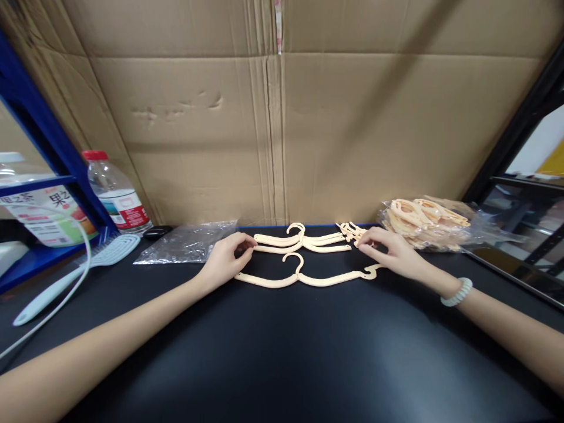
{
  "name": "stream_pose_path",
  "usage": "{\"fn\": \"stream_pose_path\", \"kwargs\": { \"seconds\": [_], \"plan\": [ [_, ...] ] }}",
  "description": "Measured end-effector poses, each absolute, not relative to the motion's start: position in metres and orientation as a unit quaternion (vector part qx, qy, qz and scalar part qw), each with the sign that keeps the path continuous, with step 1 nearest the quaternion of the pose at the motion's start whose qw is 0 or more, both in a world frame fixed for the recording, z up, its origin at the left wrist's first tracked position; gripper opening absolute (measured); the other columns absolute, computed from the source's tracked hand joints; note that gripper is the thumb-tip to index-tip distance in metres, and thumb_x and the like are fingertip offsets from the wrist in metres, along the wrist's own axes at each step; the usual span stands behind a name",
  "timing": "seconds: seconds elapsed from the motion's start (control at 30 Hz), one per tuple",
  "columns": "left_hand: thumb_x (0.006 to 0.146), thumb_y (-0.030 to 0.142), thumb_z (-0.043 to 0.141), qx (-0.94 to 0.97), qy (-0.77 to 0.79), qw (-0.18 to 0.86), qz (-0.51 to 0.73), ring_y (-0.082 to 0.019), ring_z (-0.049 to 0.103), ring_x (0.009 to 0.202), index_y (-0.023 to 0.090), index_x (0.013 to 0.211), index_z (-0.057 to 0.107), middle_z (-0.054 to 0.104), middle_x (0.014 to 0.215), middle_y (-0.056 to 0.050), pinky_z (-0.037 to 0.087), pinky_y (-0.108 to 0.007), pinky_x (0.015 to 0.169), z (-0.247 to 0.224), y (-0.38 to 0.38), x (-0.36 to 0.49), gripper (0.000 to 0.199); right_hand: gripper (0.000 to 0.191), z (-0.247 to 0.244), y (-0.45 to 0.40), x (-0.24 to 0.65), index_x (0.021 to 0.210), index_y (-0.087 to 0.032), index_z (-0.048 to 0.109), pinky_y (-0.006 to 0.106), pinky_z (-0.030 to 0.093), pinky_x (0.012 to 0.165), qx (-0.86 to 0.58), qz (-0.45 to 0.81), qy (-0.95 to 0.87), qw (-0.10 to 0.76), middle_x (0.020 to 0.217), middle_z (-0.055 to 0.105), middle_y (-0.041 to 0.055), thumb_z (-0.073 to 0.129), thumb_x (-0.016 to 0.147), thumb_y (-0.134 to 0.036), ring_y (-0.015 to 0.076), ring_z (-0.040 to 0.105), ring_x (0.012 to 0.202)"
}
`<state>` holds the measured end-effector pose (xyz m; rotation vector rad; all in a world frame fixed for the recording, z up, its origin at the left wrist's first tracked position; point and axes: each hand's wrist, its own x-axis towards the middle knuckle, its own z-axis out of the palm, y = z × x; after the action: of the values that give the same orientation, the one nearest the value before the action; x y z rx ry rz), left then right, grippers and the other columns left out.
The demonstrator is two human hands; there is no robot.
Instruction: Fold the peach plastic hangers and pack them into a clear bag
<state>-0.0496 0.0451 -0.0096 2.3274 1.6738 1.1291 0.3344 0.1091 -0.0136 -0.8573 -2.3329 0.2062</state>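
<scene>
Several cream plastic clothes hangers lie on the black table in front of me. A back group of hangers [282,249] is stacked closely together with overlapping hooks. Nearer to me is a single front hanger [268,283], with a small hook-shaped piece [371,272] at its right end. My left hand [230,257] is closed, thumb and fingertips pinching the left end of the back group. My right hand [393,254] is curled in a pinch beside a small heap of loose cream pieces [349,231]; whatever its fingertips hold is hidden. A pale bracelet circles the right wrist.
A clear bag of cream parts [423,223] lies at the back right. Left of the hangers are an empty plastic bag [180,244], a pale hairbrush [115,251], a red-capped bottle [117,194] and a white cable [86,258]. A cardboard wall [198,141] closes the back.
</scene>
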Motion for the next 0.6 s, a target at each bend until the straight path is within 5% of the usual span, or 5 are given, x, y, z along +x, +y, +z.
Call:
{"fn": "stream_pose_path", "kwargs": {
  "seconds": [0.2, 0.6],
  "plan": [
    [0.079, 0.028, 0.052, 0.756, 0.544, 0.063, 0.358, -0.02, 0.067, 0.085, 0.02, 0.095, 0.065, 0.072, 0.095, -0.005, 0.055, -0.036, 0.08, -0.014, 0.052, -0.055, 0.022, 0.02, -0.026, 0.136, 0.355, 0.093, -0.017, 0.065, 0.042, 0.049, 0.076, -0.345, -0.055, -0.881, 0.318, 0.087, 0.067, 0.0104, 0.047, 0.092, -0.027, 0.0252, 0.059, 0.083],
    [0.079, 0.031, 0.052, 0.763, 0.541, 0.085, 0.343, -0.022, 0.065, 0.097, 0.018, 0.1, 0.066, 0.069, 0.105, -0.008, 0.052, -0.038, 0.087, -0.018, 0.057, -0.058, 0.029, 0.025, -0.022, 0.143, 0.365, 0.088, -0.018, 0.068, 0.043, 0.05, 0.078, -0.359, -0.107, -0.887, 0.27, 0.085, 0.066, 0.0104, 0.043, 0.09, -0.021, 0.0263, 0.059, 0.084]
  ]
}}
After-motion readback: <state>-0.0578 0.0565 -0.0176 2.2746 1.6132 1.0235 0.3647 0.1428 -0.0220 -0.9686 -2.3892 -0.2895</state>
